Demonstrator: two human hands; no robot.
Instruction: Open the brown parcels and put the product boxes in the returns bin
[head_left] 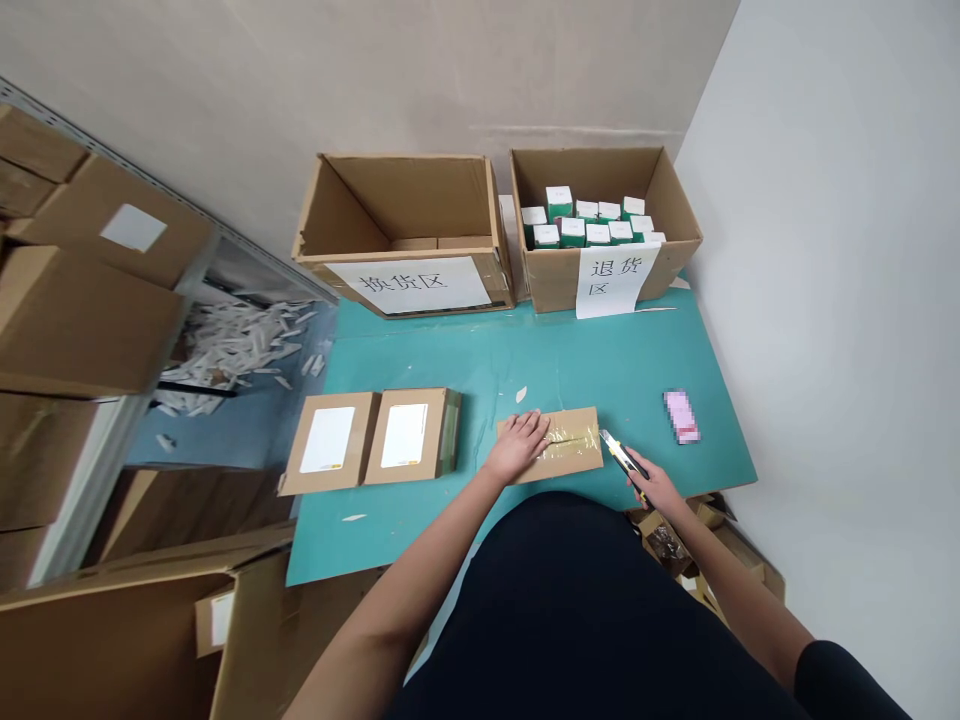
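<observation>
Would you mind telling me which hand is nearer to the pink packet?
Right. The right hand grips a utility knife just below and left of the pink packet; the left hand rests on the taped cardboard parcel, farther left.

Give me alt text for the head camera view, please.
A person's left hand presses on a taped cardboard parcel on a teal table, while the right hand holds a yellow-and-black utility knife beside it. Two more parcels lie to the left, and an open cardboard box behind holds green-and-white cartons.
</observation>
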